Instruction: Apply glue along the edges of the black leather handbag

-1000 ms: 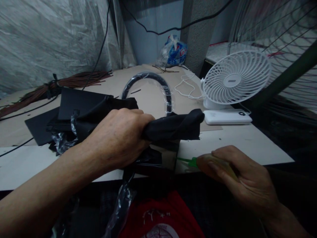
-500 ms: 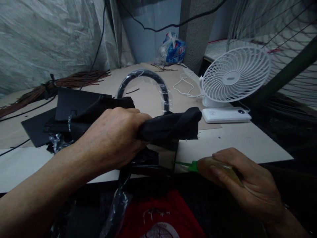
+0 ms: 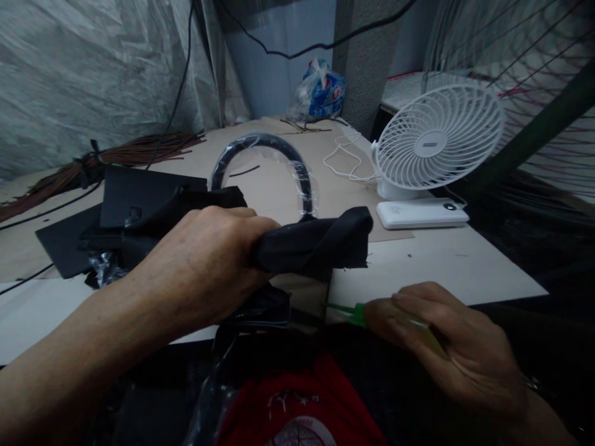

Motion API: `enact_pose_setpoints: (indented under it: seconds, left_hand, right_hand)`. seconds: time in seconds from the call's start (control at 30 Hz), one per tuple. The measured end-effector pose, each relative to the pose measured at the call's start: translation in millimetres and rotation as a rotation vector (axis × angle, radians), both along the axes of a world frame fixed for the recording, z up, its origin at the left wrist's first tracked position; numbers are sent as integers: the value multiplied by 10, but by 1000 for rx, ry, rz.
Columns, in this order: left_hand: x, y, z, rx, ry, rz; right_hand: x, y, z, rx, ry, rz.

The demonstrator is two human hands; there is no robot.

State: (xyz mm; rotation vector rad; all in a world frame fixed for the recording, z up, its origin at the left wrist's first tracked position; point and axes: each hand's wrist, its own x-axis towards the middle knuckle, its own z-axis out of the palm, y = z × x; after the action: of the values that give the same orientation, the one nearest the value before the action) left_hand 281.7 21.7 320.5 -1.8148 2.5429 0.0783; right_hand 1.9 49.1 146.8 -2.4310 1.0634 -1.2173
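Observation:
My left hand (image 3: pixel 204 266) is closed round a bunched roll of black fabric (image 3: pixel 320 248) that belongs to a black bag at the table's near edge. The bag's curved black handle (image 3: pixel 264 148), wrapped in clear plastic, arches up behind the hand. My right hand (image 3: pixel 441 347) is closed on a yellowish bottle with a green pointed nozzle (image 3: pixel 353 311). The nozzle's tip points left at the bag's edge just below the fabric roll.
A white desk fan (image 3: pixel 437 142) stands at the right with a white power bank (image 3: pixel 421 214) in front. Flat black panels (image 3: pixel 139 198) lie at the left, a bundle of brown strips (image 3: pixel 116 155) behind them. A plastic bag (image 3: pixel 320 93) sits at the back.
My left hand and the bag have shifted slightly left and up. My right hand with the bottle has stayed low at the right, nozzle still at the bag's edge.

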Motion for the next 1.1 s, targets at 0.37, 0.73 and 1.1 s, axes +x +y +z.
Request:
enact_pose_setpoints:
  seconds: [0.37,0.73,1.1]
  left_hand:
    - [90,14,-90,-57,82,-51]
    - [123,7,-146,-124,123,-119]
    - [127,26,-137,-112,117,-123]
  right_hand:
    - [8,-7,19,0,-27,11]
    - [23,-40,77,35,21,63]
    - [25,-54,47,-13,32,91]
